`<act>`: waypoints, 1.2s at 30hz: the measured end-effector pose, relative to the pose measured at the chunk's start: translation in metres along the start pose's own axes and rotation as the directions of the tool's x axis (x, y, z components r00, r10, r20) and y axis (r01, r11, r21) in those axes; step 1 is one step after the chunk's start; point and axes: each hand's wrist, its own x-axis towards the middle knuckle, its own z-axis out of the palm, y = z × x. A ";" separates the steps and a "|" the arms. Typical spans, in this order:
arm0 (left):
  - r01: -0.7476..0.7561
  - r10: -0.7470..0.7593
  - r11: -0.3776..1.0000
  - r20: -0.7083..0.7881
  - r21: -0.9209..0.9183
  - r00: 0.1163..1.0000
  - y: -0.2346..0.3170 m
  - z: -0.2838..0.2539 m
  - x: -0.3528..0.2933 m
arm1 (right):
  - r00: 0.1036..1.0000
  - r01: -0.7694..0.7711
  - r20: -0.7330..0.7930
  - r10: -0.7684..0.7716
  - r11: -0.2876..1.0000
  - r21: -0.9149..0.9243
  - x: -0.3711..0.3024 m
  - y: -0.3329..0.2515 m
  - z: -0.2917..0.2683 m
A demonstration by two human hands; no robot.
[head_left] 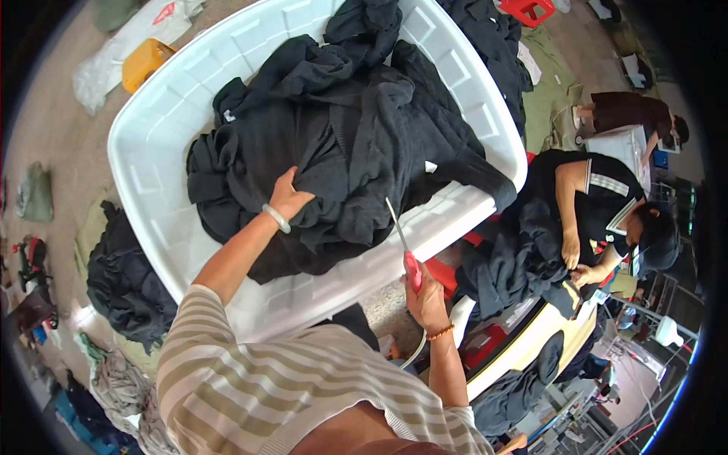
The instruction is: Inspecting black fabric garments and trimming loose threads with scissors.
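A heap of black garments fills much of a large white plastic tub in front of me. My left hand, with a pale bangle at its wrist, is closed on a fold of one black garment near the heap's front. Over the tub's near right edge, my right hand grips a red-handled tool with a long, thin, pointed metal blade. The blade points up and away toward the garments, and its exact kind is unclear. Small white tags show on the dark cloth.
To the right, another person handles black garments at a yellow-edged table. More black clothing lies left of the tub. A yellow container and a white plastic bag are at the far left. A red stool stands far right.
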 end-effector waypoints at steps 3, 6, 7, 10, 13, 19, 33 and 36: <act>0.005 0.020 0.950 0.076 -0.311 0.997 0.046 -0.001 -0.079 | 0.999 -0.010 0.033 0.013 0.995 -0.096 -0.009 0.008 -0.003; -0.133 0.168 0.944 0.092 -0.303 0.982 0.089 -0.030 -0.151 | 0.995 0.098 -0.013 -0.099 0.995 -0.031 -0.018 0.009 0.002; -0.107 0.138 0.955 0.096 -0.276 0.986 0.101 -0.045 -0.174 | 0.987 0.155 -0.046 -0.154 0.988 0.015 -0.020 0.007 0.006; -0.235 0.234 0.968 0.020 0.086 0.972 0.129 -0.105 -0.248 | 0.933 0.359 -0.109 -0.344 0.912 0.198 -0.039 -0.010 0.021; -0.456 0.544 0.795 -0.138 0.400 0.828 0.146 -0.164 -0.326 | 0.861 0.455 0.027 -0.508 0.791 0.410 -0.063 -0.049 0.031; -0.311 0.745 0.662 -0.550 0.682 0.378 0.196 -0.302 -0.430 | 0.482 0.673 0.057 -0.875 0.411 0.615 -0.091 -0.161 0.001; 0.074 0.715 0.606 -0.583 0.792 0.385 0.204 -0.269 -0.311 | 0.696 0.695 0.085 -0.713 0.698 0.171 -0.019 -0.118 0.044; 0.209 0.513 0.678 -0.656 0.705 0.554 0.172 -0.245 -0.279 | 0.732 0.681 -0.061 -0.678 0.732 0.036 0.019 -0.044 0.037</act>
